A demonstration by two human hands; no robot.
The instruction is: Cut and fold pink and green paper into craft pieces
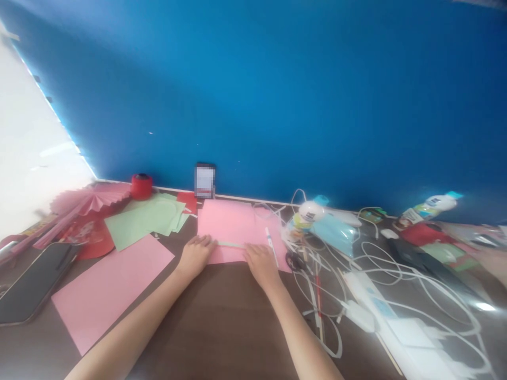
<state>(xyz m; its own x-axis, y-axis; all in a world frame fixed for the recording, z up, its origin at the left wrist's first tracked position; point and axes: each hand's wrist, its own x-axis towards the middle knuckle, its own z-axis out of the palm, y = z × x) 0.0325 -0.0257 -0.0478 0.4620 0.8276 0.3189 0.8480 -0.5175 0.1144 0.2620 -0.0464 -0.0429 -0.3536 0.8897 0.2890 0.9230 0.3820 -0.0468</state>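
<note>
A pink paper sheet [225,219] lies in front of me near the wall. A narrow pale green strip [231,244] crosses its lower part, between my hands. At the strip's left end, my left hand [195,256] rests on the pink paper with its fingers stretched out flat. My right hand [261,263] lies palm down at the other end, fingers spread on the paper. The thumbs are too blurred to make out exactly. Just beyond the right fingers, a white pen [270,240] lies on the pink paper.
Left are another pink sheet [114,287], green sheets [146,219], a pleated pink paper fan [95,196], a red container [141,187] and a dark phone [34,282]. Right are tangled white cables [336,343], a power strip [380,311] and a bottle [311,212]. A blue wall [253,105] bounds the back.
</note>
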